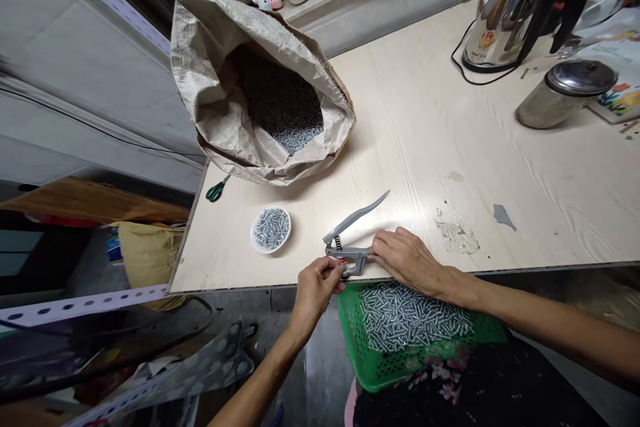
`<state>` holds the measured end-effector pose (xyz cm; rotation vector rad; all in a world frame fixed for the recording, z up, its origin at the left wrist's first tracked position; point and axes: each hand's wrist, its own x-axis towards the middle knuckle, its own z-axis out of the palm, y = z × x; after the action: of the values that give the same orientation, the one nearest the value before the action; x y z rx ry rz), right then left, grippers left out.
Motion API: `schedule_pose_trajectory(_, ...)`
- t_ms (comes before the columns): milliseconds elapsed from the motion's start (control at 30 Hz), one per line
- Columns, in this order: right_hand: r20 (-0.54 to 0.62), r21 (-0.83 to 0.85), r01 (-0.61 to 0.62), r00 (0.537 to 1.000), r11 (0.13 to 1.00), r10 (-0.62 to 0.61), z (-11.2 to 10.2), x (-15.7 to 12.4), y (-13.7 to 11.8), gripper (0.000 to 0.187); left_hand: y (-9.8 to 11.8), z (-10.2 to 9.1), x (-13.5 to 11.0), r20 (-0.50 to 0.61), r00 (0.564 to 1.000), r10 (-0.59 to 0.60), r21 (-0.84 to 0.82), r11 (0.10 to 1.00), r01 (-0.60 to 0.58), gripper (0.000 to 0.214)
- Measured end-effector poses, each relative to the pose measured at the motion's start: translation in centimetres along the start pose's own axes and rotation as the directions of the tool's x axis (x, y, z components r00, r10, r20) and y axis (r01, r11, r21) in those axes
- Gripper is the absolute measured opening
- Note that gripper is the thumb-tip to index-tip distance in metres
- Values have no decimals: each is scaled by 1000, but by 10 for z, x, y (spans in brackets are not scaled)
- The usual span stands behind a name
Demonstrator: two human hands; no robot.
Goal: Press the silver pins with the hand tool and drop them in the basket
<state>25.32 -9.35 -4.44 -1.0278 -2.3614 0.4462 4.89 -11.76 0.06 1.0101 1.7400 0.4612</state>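
Grey spring-loaded hand pliers (354, 257) rest at the table's front edge, their upper handle raised and the black spring showing. My right hand (406, 259) is closed around the end of the lower handle. At the jaw end, beside a small red part, the thumb and fingers of my left hand (317, 285) pinch together; what lies between them is too small and covered to make out. Below the edge, a green plastic basket (354, 340) holds many small silvery metal pieces (410, 320). A white bowl (256, 240) of similar pieces stands to the left of the pliers.
A large open woven sack (200, 90) with more metal pieces stands at the back left. Green-handled scissors (216, 191) lie by the left edge. A steel kettle (517, 13) and a lidded metal canister (553, 103) stand at the right. Perforated metal rails (90, 300) run along the left.
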Motion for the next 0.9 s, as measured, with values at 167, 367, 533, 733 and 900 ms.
schedule_pose_trajectory(167, 19, -3, 10, 1000, 1000, -10, 6, 1, 6, 27, -1, -4, 6, 78, 992, -101, 31, 995, 99, 18)
schedule_pose_trajectory(367, 41, 31, -19, 999, 999, 18, 13, 0, 13, 28, 0, -9, 16, 205, 959, -194, -11, 980, 201, 23)
schedule_pose_trajectory(533, 138, 84, 3, 990, 996, -15, 8, 2, 18, 22, 4, -9, 17, 222, 950, -222, -9, 973, 229, 22)
schedule_pose_trajectory(733, 225, 86, 112, 966, 990, -129, -2, 13, 12, 46, 10, -9, 20, 260, 929, -263, 23, 964, 267, 23)
schedule_pose_trajectory(900, 253, 62, 163, 952, 985, -173, 4, 20, 9, 40, 10, -10, 22, 270, 923, -273, 43, 961, 272, 26)
